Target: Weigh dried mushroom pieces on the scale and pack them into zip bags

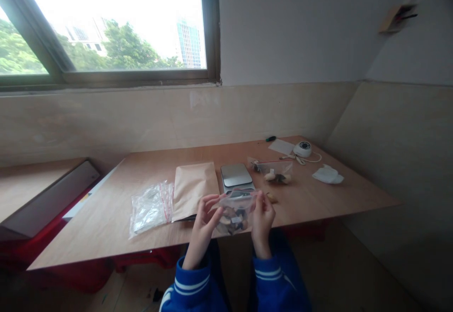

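A clear zip bag (231,220) with several dark and pale pieces and a small white label inside hangs between my two hands at the table's front edge. My left hand (208,215) grips its upper left side, thumb in front. At the upper right corner, my right hand (263,213) pinches the bag with fingers closed. Just behind the bag is a silver scale (236,175), its front part hidden by the bag. Beyond my right hand lies a small brownish piece (272,198) on the table.
Left of the scale lie a brown paper envelope (196,187) and a stack of clear bags (150,208). Farther right are another filled zip bag (278,175), a white camera (302,148) with a cable, and crumpled white plastic (328,175). A green-black tool (271,139) lies at the back.
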The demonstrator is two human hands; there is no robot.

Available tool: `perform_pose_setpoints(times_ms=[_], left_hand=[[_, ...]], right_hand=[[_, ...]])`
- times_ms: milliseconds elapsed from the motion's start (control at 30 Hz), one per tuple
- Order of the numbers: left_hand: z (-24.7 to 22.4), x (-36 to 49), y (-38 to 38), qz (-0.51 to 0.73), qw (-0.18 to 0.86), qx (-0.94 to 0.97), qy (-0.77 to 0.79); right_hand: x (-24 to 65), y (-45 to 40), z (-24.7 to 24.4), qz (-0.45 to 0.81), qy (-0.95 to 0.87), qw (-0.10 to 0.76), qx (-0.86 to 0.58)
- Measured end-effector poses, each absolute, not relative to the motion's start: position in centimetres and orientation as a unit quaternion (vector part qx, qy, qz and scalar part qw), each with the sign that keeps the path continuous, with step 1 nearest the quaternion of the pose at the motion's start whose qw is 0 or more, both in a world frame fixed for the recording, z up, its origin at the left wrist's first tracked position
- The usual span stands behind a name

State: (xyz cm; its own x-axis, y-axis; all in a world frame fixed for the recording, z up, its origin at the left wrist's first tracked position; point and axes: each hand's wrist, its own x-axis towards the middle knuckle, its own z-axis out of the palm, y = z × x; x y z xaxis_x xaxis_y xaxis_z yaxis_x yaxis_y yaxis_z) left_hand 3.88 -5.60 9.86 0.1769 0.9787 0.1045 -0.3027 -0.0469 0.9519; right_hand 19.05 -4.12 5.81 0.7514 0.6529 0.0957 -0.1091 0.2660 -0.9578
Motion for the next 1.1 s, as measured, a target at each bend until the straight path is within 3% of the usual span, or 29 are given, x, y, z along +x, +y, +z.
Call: perform_pose_setpoints(times_ms=[167, 267, 367, 500, 1100], left_hand=[[10.9, 5.2, -4.7, 0.561, 0.427, 0.524, 0.478], [11.7, 6.1, -4.6, 0.569, 0.362, 0.564, 0.476], [11.4, 6.3, -4.8, 0.595, 0.399, 0.517, 0.468], [9.7, 5.3, -5.1, 0.649, 0.416, 0.391, 0.503], [10.0, 4.4, -6.2, 0.663, 0.452, 0.400, 0.443]], right_hand=[[18.0, -3.3, 4.4, 0.307, -0.296, 0.731, -0.533], [18.1, -2.8, 4.1, 0.317, -0.256, 0.740, -0.535], [18.4, -3.1, 5.2, 0.272, -0.228, 0.757, -0.548], [18.3, -3.6, 7.4, 0.226, -0.322, 0.752, -0.530], [19.5, -5.1, 8.4, 0.367, -0.434, 0.688, -0.450]])
